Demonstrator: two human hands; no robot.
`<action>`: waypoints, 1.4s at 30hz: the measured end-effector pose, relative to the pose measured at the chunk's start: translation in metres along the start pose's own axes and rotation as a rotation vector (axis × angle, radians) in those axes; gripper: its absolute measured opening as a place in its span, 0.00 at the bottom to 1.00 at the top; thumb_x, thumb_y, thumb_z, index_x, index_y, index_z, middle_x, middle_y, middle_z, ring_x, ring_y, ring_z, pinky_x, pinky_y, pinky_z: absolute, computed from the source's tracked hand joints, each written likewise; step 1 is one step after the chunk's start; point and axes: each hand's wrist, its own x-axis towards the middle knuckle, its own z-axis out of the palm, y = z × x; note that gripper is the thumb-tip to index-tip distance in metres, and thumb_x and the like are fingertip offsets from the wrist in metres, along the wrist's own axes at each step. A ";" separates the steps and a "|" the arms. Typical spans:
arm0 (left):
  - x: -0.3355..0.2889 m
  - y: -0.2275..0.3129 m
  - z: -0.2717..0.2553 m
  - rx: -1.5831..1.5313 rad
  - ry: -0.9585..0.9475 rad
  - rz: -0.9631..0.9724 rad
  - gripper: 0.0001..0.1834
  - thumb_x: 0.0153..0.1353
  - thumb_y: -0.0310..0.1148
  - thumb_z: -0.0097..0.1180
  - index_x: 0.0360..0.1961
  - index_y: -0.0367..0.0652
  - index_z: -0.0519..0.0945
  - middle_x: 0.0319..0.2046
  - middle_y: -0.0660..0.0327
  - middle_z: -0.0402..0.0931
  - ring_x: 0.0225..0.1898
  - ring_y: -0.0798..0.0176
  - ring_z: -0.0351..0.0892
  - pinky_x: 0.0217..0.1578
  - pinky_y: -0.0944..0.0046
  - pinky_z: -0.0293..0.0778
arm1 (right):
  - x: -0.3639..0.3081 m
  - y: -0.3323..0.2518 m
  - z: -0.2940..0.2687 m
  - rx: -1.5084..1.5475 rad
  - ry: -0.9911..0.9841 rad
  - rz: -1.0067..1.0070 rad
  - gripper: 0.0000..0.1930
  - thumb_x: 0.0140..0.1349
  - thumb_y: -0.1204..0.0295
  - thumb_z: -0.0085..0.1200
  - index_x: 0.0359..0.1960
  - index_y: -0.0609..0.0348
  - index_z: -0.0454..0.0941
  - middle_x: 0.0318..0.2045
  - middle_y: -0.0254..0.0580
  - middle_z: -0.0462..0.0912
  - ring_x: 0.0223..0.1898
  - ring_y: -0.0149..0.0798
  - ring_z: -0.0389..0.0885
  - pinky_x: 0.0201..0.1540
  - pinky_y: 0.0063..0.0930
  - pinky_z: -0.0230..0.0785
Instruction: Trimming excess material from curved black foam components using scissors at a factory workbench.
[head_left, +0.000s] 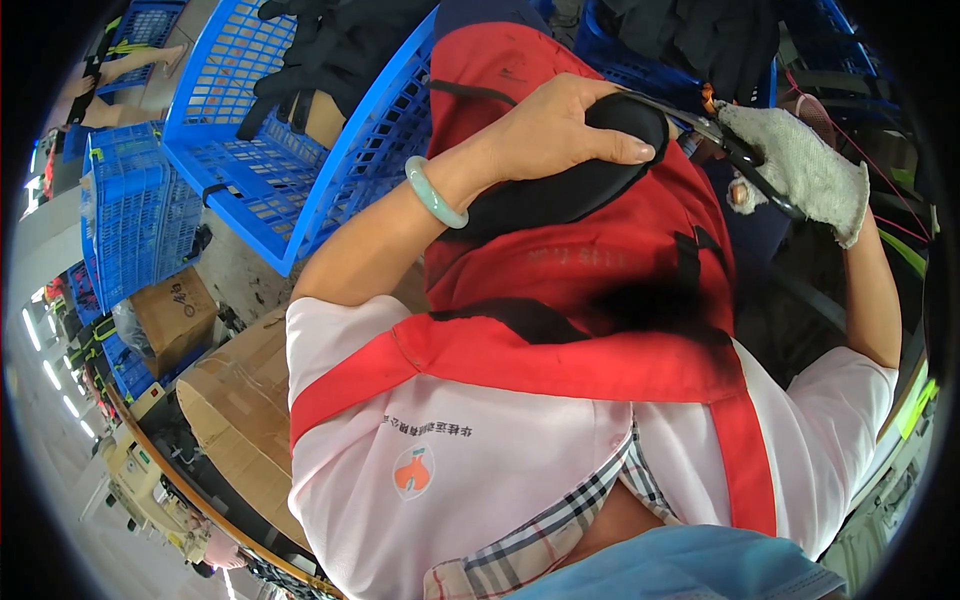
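Note:
My left hand (565,125), bare and with a pale green bangle (436,193) on its wrist, is closed on a black padded fabric piece (560,196). The thumb presses on top of the piece, which lies across the lap of my red apron (480,65). In a worn white knit glove, my right hand (805,165) grips a pair of scissors (738,150) by the dark handles. Their blades point left, to the far edge of the black piece by my left fingers. Whether the blades touch it I cannot tell.
At the far left stands a blue plastic basket (265,225) with black fabric pieces (335,50) in it. Another blue basket (650,75) holding black fabric is beyond my knees. Stacked blue crates (140,215) and cardboard boxes (175,310) stand on the left.

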 end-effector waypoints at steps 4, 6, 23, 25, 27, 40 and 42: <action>-0.002 0.002 -0.002 0.036 -0.018 -0.041 0.18 0.56 0.31 0.64 0.48 0.37 0.81 0.40 0.64 0.82 0.42 0.72 0.77 0.48 0.73 0.71 | 0.000 0.012 -0.007 -0.253 -0.216 0.169 0.25 0.62 0.64 0.51 0.59 0.65 0.68 0.52 0.48 0.77 0.50 0.38 0.78 0.48 0.26 0.72; 0.003 0.000 0.002 0.009 -0.050 0.038 0.17 0.56 0.32 0.64 0.47 0.38 0.82 0.39 0.64 0.82 0.42 0.72 0.77 0.48 0.72 0.71 | -0.017 0.059 0.002 -0.198 -0.058 0.028 0.23 0.62 0.65 0.52 0.57 0.64 0.70 0.49 0.49 0.79 0.48 0.37 0.79 0.45 0.25 0.73; -0.001 -0.008 0.010 0.010 -0.061 -0.016 0.18 0.54 0.31 0.65 0.46 0.39 0.83 0.35 0.65 0.82 0.38 0.74 0.76 0.45 0.73 0.71 | 0.029 -0.067 -0.029 -0.571 -0.143 0.199 0.23 0.42 0.64 0.70 0.37 0.62 0.77 0.17 0.40 0.77 0.20 0.34 0.79 0.23 0.26 0.69; 0.004 -0.003 0.012 0.025 -0.104 0.011 0.18 0.55 0.32 0.65 0.47 0.39 0.82 0.36 0.66 0.81 0.39 0.75 0.76 0.45 0.74 0.70 | 0.024 -0.074 -0.030 -0.482 -0.080 0.180 0.15 0.48 0.69 0.65 0.36 0.63 0.77 0.19 0.44 0.80 0.24 0.39 0.84 0.24 0.25 0.72; -0.001 0.007 0.009 0.077 -0.086 -0.078 0.18 0.52 0.32 0.66 0.45 0.39 0.83 0.34 0.66 0.81 0.37 0.74 0.76 0.44 0.72 0.71 | 0.030 -0.083 -0.032 -0.536 -0.112 0.154 0.14 0.49 0.68 0.64 0.34 0.63 0.77 0.19 0.43 0.80 0.24 0.39 0.84 0.24 0.26 0.72; -0.004 -0.001 -0.016 -0.131 0.066 0.014 0.16 0.55 0.31 0.65 0.46 0.40 0.81 0.36 0.66 0.80 0.38 0.72 0.78 0.45 0.73 0.72 | 0.017 -0.025 0.002 -0.706 0.404 -0.059 0.39 0.37 0.46 0.70 0.44 0.63 0.70 0.22 0.52 0.75 0.28 0.55 0.78 0.30 0.40 0.70; -0.002 -0.002 -0.012 -0.134 0.069 0.022 0.16 0.55 0.30 0.64 0.46 0.41 0.81 0.35 0.66 0.80 0.37 0.73 0.77 0.44 0.74 0.72 | 0.018 -0.019 0.004 -0.676 0.350 0.014 0.38 0.37 0.46 0.70 0.44 0.62 0.71 0.25 0.51 0.77 0.29 0.55 0.78 0.31 0.40 0.71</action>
